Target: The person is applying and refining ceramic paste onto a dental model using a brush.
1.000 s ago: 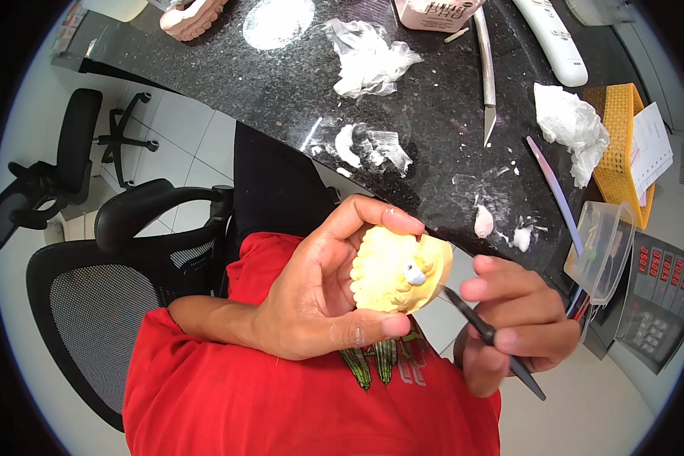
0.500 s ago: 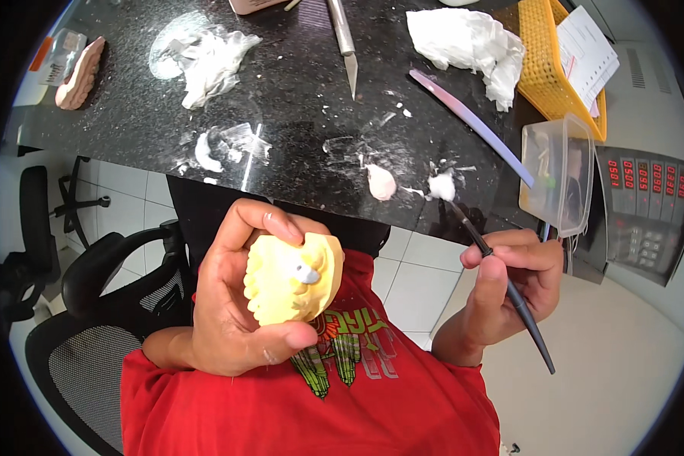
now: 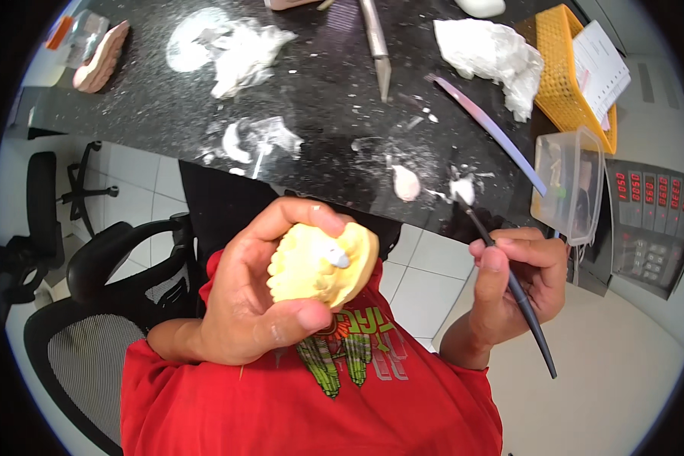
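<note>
My left hand [image 3: 239, 315] is closed around a yellow dental cast [image 3: 300, 277], thumb below and fingers over the top. One tooth on the cast carries a grey-white coating [image 3: 336, 257]. In my right hand [image 3: 518, 277], a slim dark-handled brush [image 3: 530, 319] is pinched between thumb and fingers like a pen. Its tip touches or nearly touches a small white mound [image 3: 461, 187] near the bench edge. A pale pinkish lump [image 3: 406, 184] lies just left of that mound.
On the black speckled bench [image 3: 334, 83] lie a craft knife [image 3: 376, 45], a purple-pink strip tool [image 3: 494, 133] and crumpled tissues [image 3: 251, 57]. A clear plastic box [image 3: 577, 178] and yellow basket [image 3: 558, 76] stand right, near a red-digit display unit [image 3: 650, 220]. Another pinkish cast [image 3: 102, 57] sits far left.
The whole view has shifted, so the bench things appear farther right. The yellow cast has turned slightly in my left hand. The brush tip stays at the white mound.
</note>
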Demonstrator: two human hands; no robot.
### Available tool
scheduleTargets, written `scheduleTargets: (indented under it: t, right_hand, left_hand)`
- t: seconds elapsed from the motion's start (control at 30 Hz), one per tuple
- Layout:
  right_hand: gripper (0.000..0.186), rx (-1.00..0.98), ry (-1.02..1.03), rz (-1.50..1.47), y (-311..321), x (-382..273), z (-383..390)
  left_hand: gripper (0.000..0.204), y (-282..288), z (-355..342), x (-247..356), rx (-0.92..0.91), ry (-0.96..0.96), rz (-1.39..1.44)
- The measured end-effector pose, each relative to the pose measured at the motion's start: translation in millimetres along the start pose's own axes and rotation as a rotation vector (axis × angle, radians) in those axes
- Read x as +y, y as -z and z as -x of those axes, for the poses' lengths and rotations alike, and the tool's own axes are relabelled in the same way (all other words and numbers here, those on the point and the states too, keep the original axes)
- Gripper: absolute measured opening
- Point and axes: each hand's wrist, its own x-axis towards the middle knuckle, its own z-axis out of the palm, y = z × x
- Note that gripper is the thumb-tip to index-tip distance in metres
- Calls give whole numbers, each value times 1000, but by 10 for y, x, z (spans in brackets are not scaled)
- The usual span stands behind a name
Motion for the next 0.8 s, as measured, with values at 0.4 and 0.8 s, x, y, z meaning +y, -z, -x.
scheduleTargets:
  t: [0.4, 0.8]
  right_hand:
    - [20, -122, 364, -522, -247, 44, -73]
    - [24, -295, 326, -453, -323, -11, -198]
  left_hand:
    - [69, 30, -39, -2, -63, 35, 156]
    - [70, -7, -23, 35, -32, 50, 173]
